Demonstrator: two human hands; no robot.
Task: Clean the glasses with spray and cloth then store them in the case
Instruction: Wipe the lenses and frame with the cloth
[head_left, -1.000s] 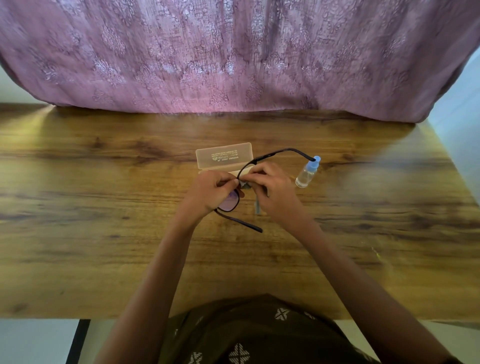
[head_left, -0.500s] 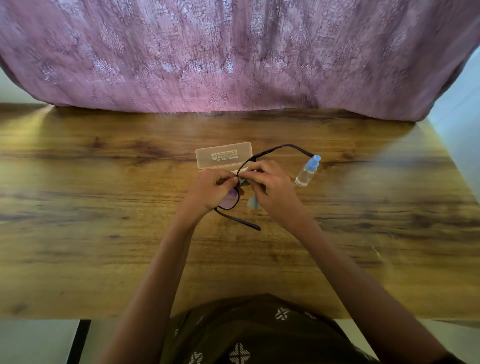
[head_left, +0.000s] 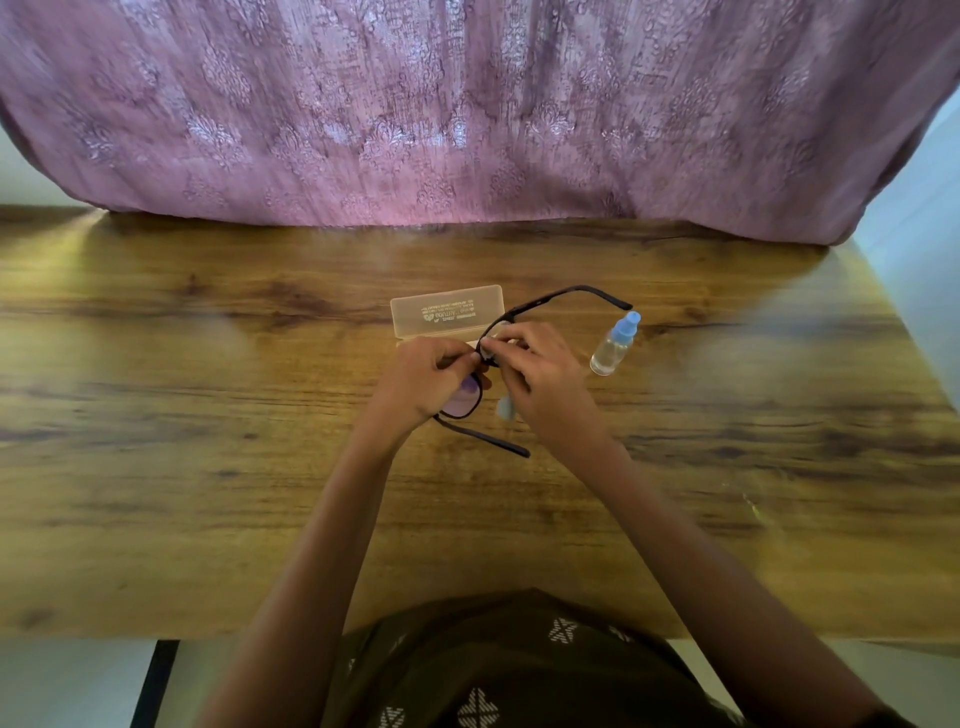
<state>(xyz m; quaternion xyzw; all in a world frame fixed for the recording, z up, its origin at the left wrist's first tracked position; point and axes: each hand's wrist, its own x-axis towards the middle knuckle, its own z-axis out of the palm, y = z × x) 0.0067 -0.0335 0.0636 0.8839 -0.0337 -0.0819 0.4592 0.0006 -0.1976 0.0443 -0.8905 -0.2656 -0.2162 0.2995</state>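
Observation:
Dark-framed glasses (head_left: 467, 402) are held above the middle of the wooden table (head_left: 208, 415), arms unfolded. My left hand (head_left: 426, 379) pinches the frame by the near lens. My right hand (head_left: 540, 384) presses a small pale blue cloth (head_left: 505, 408) against the far lens; most of the cloth is hidden under the fingers. A translucent beige glasses case (head_left: 447, 312) lies open just behind my hands. A small clear spray bottle (head_left: 613, 345) with a blue cap lies to the right of my right hand.
A pink patterned fabric (head_left: 467, 114) hangs along the table's far edge. The table's near edge runs just in front of my body, and its right edge lies at the far right.
My right hand's fingers have shifted slightly up along the far lens with the cloth. The glasses tilted a little, the upper arm rising. Case and bottle stayed put.

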